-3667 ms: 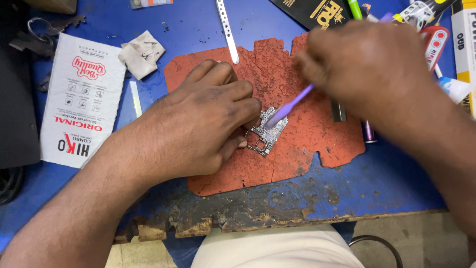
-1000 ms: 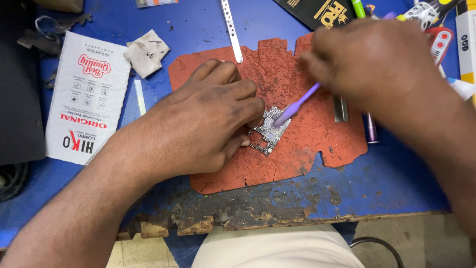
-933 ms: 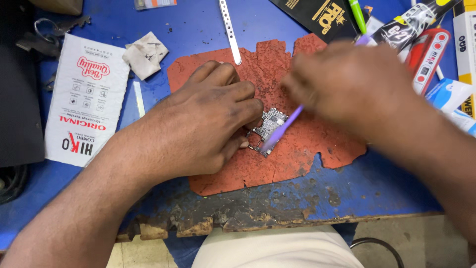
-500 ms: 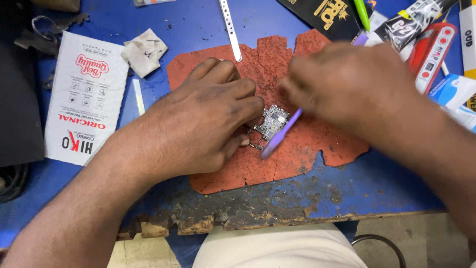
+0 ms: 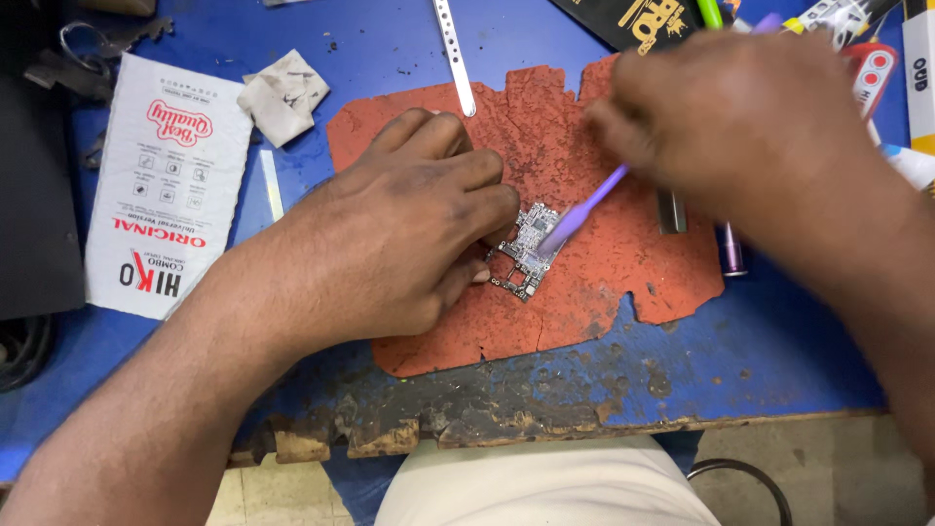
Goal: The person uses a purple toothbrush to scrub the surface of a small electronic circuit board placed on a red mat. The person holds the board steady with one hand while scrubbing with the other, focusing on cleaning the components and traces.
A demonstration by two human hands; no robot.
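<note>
Resting on a cracked red mat (image 5: 604,282) over a worn blue worktop (image 5: 760,360), a circuit board (image 5: 527,251) is pinned by the left hand (image 5: 409,234); a purple brush (image 5: 584,206) is clenched in the right hand (image 5: 750,117).

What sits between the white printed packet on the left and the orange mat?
In the head view, between the white packet and the orange mat lie a crumpled, stained tissue and a thin pale strip on the blue table.

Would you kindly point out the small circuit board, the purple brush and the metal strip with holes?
circuit board (image 5: 526,255): head view, on its bare middle.
purple brush (image 5: 587,204): head view, on its handle, below the right hand.
metal strip (image 5: 454,56): head view, midway along its length.
</note>
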